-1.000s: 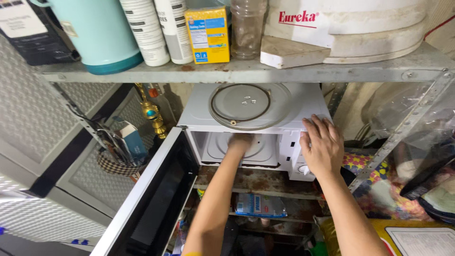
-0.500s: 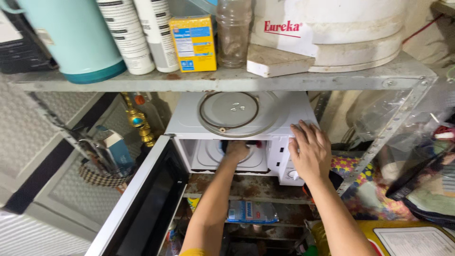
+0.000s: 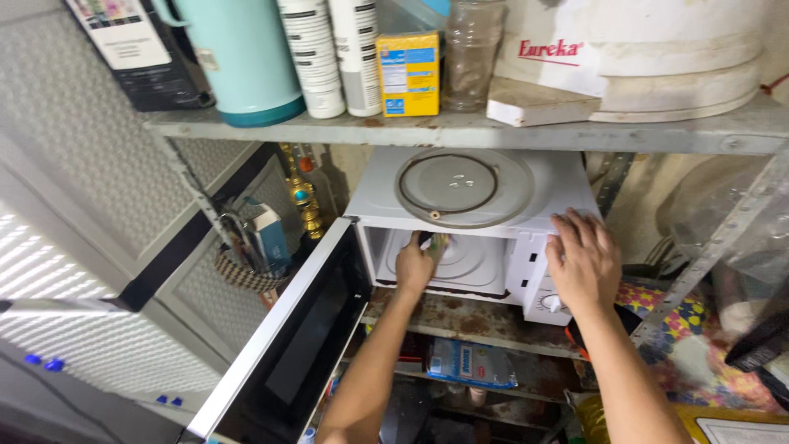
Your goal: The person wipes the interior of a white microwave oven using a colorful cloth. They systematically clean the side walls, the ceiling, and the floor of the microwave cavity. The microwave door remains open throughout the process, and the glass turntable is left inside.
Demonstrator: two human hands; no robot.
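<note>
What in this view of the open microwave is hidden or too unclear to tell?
All in the head view:
- What the left hand holds inside the microwave: a small, blurred greenish thing, half covered by the fingers.
- The control knobs: mostly covered by the right hand.
- The microwave's rear wall: shadowed.
- The open door's lower end: cut off by the bottom edge.
- The lower shelf's contents: dark, blocked by both arms.

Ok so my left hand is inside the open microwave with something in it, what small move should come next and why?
Probably sweep the left hand sideways across the cavity floor, keeping the right hand braced on the microwave. The left hand's grip is closed on something small against the floor, the glass turntable plate lies on top of the oven, and the door hangs open.
</note>
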